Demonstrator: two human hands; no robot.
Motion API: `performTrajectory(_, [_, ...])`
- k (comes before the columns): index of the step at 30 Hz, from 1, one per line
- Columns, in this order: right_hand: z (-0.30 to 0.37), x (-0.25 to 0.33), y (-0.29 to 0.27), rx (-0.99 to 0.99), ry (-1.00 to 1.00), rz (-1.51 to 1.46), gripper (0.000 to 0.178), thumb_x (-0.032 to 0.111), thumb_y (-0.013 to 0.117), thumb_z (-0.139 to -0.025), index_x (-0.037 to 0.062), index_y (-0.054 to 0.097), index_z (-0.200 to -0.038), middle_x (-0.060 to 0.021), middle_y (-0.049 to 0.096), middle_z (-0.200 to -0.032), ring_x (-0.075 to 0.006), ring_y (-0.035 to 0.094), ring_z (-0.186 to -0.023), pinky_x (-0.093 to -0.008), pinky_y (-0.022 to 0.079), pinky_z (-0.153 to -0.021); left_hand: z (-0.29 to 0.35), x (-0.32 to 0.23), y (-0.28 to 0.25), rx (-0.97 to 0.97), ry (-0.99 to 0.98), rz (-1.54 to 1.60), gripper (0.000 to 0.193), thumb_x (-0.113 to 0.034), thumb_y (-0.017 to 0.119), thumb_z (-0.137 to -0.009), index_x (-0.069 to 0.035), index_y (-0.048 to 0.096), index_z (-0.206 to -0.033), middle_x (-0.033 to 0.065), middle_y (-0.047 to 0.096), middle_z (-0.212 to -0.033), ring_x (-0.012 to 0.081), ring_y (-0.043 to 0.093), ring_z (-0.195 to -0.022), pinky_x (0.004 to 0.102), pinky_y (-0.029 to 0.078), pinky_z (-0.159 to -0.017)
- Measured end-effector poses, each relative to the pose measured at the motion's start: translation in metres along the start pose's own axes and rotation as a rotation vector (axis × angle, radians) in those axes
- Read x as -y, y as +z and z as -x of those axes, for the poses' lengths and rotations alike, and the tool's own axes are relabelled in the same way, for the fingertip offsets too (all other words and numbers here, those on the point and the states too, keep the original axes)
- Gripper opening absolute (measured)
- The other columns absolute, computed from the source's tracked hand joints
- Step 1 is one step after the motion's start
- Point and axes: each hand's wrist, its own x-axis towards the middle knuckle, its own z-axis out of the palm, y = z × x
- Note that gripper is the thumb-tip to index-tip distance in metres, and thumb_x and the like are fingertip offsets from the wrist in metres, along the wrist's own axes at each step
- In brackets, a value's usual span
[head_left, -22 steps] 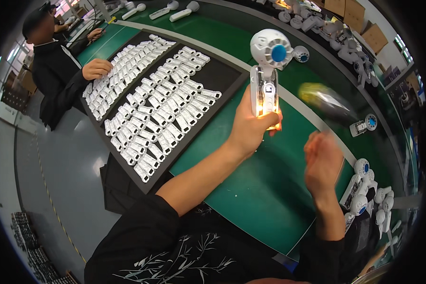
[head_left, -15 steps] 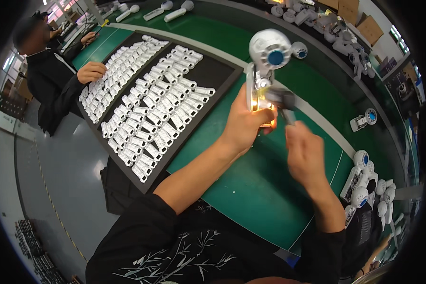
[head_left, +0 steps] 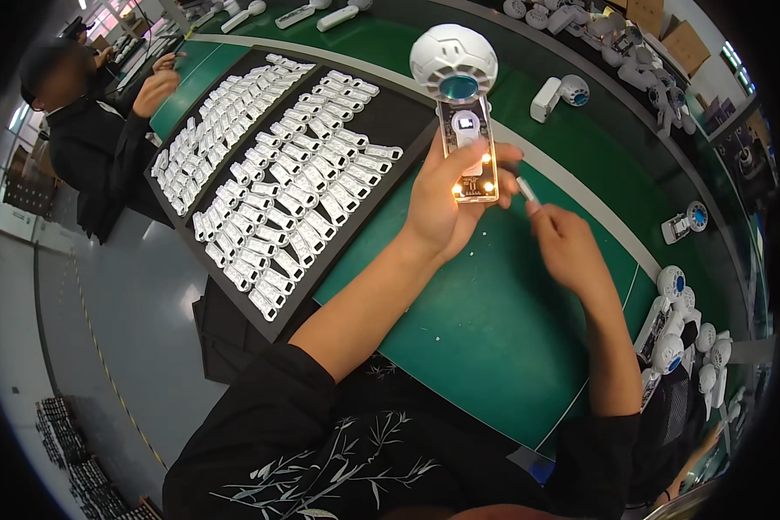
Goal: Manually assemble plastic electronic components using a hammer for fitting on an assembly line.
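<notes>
Your left hand (head_left: pixel 442 204) is closed around the handle of a handheld fan (head_left: pixel 462 113); fingers wrapped on the right edge, thumb behind, so the grip is tight on the clear lower body; fan held upright above the green mat (head_left: pixel 494 329), white round head up top with a teal centre, small lights glowing orange near the bottom of the handle; left forearm runs up from lower centre, wrist bent slightly back.

Your right hand (head_left: pixel 568 247) is pinched narrow on a small white stick-like part (head_left: pixel 526 189); tip of that part sits just beside the lower right of the fan handle, near your left fingertips; can't tell if it touches; right forearm comes up from the lower right, hand turned inward toward the fan.

Left of your hands: two black trays (head_left: pixel 381 108) packed with rows of small white parts (head_left: pixel 295 199); a person in black (head_left: pixel 87 147) is at the far tray, hand raised over it; finished white fans (head_left: pixel 680 329) clustered at the right edge of the mat; one more fan (head_left: pixel 559 94) lies beyond the white stripe.
</notes>
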Motion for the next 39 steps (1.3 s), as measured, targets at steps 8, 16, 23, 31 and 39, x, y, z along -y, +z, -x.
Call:
performTrajectory(8, [0.015, 0.010, -0.003, 0.062, -0.164, 0.209, 0.029, 0.026, 0.060, -0.088, -0.0025, 0.064, -0.085, -0.0183, 0.059, -0.076, -0.0301, 0.057, -0.069, -0.0401, 0.045, -0.064, -0.001, -0.007, -0.004, 0.024, -0.068, 0.116, 0.045, -0.046, 0.046, -0.093, -0.004, 0.052, -0.109, 0.0157, 0.062, -0.092, 0.0226, 0.063, -0.071, 0.0338, 0.051, -0.057])
performTrajectory(16, [0.021, 0.024, -0.007, -0.212, -0.279, -0.262, 0.030, 0.026, 0.064, -0.088, -0.0007, 0.062, -0.102, -0.0109, 0.061, -0.079, -0.0209, 0.059, -0.074, -0.0333, 0.049, -0.066, 0.002, 0.007, -0.006, 0.029, -0.177, -0.110, 0.047, -0.047, 0.049, -0.093, -0.001, 0.058, -0.095, 0.0142, 0.063, -0.076, 0.0207, 0.061, -0.055, 0.0298, 0.048, -0.047])
performTrajectory(23, [0.001, 0.004, -0.014, -0.269, -0.218, -0.833, 0.040, 0.031, 0.062, -0.092, -0.0007, 0.054, -0.113, -0.0059, 0.063, -0.091, -0.0153, 0.060, -0.085, -0.0307, 0.049, -0.075, 0.016, 0.031, 0.009, 0.228, -0.366, -0.615, 0.042, -0.040, 0.048, -0.096, 0.000, 0.059, -0.092, 0.0088, 0.062, -0.069, 0.0157, 0.058, -0.050, 0.0274, 0.046, -0.045])
performTrajectory(31, [0.003, 0.012, 0.026, -0.111, -0.018, -1.271, 0.043, 0.037, 0.060, -0.092, 0.0002, 0.054, -0.113, -0.0094, 0.064, -0.093, -0.0184, 0.065, -0.087, -0.0333, 0.053, -0.077, 0.010, 0.048, -0.005, 0.177, -0.187, -0.505, 0.046, -0.039, 0.036, -0.101, 0.001, 0.058, -0.104, 0.0105, 0.064, -0.094, 0.0166, 0.062, -0.081, 0.0304, 0.051, -0.069])
performTrajectory(39, [-0.052, -0.076, -0.042, -0.442, 0.411, -0.978, 0.061, 0.044, 0.065, -0.086, -0.0046, 0.047, -0.120, -0.0190, 0.052, -0.121, -0.0298, 0.052, -0.114, -0.0439, 0.043, -0.095, 0.016, 0.041, 0.007, 0.102, 0.368, -1.083, 0.039, -0.028, 0.043, -0.100, 0.001, 0.055, -0.123, 0.0117, 0.060, -0.113, 0.0185, 0.058, -0.096, 0.0316, 0.048, -0.079])
